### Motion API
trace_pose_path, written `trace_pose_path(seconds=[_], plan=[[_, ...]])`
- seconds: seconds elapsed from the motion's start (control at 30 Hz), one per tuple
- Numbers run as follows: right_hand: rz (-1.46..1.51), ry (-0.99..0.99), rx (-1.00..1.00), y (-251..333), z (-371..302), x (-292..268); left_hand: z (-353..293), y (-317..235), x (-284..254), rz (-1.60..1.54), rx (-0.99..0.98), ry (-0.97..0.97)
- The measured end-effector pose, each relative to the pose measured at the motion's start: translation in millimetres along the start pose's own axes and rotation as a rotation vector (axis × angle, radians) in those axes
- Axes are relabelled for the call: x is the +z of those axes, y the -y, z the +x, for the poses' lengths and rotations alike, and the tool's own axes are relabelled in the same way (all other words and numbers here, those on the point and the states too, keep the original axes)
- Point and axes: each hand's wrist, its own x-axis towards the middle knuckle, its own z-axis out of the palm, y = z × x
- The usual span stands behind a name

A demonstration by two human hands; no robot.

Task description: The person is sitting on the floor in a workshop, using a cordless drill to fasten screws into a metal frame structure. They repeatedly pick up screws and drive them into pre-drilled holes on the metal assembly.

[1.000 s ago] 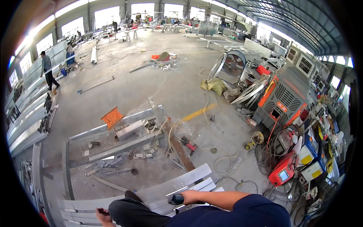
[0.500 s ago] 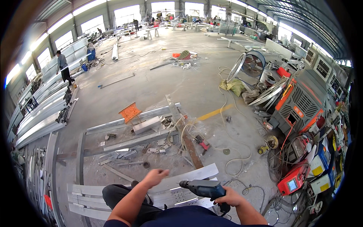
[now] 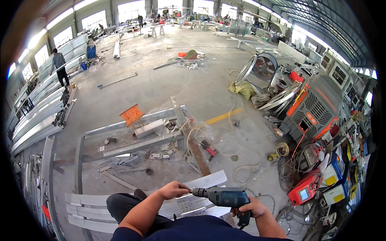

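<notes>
Bare left hand (image 3: 173,190): ok so this one's moved since half a second back. It was hanging loose short of the drill, now it's right up at the nose. Fingers are curled in, thumb and forefinger look pinched at the very tip. Can't tell if they've got a bit or just the front edge.
Blue-and-black pistol-shaped power drill (image 3: 229,197): sits across the person's front, above the lap, nose toward their left. It's more level now than in that earlier frame. My guess is it's turned sideways so the left hand can reach the tip easily.
Bare right hand (image 3: 253,207): wrapped round the back and grip, fingers closed on it. Can't see exactly where the forefinger is. Probably carrying most of the weight, leaving the other hand free for fiddly stuff.
Long silvery flat metal strips (image 3: 88,199): laid side by side under the drill, some with holes. Low and close, I'd guess for easy reach.
Dark-trousered leg (image 3: 120,204): bent over those strips, keeping the body close in, I reckon.
Red-and-black handheld power tool (image 3: 209,149): on the floor beyond the strips, well apart from both hands.
</notes>
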Motion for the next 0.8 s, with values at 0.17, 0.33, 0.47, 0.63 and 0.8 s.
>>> trace_pose_path(seconds=[0.17, 0.33, 0.47, 0.63, 0.8], plan=[[0.048, -0.031, -0.004, 9.3, 1.6, 10.0, -2.2, -15.2, -3.2, 0.259, 0.047, -0.189], [0.049, -0.059, 0.027, 16.1, 8.6, 15.8, -2.0, -14.5, -12.4, -0.006, 0.1, -0.129], [0.061, -0.031, 0.035, 14.1, 11.5, 14.5, 3.9, 3.9, -17.6, -0.078, 0.121, -0.034], [0.003, -0.027, 0.03, 11.8, 10.2, 12.4, 0.4, 6.7, -24.9, -0.033, 0.046, 0.1], [-0.03, -0.138, 0.009, 20.1, 10.1, 26.8, -6.1, -11.6, -18.6, 0.188, 0.106, -0.066]])
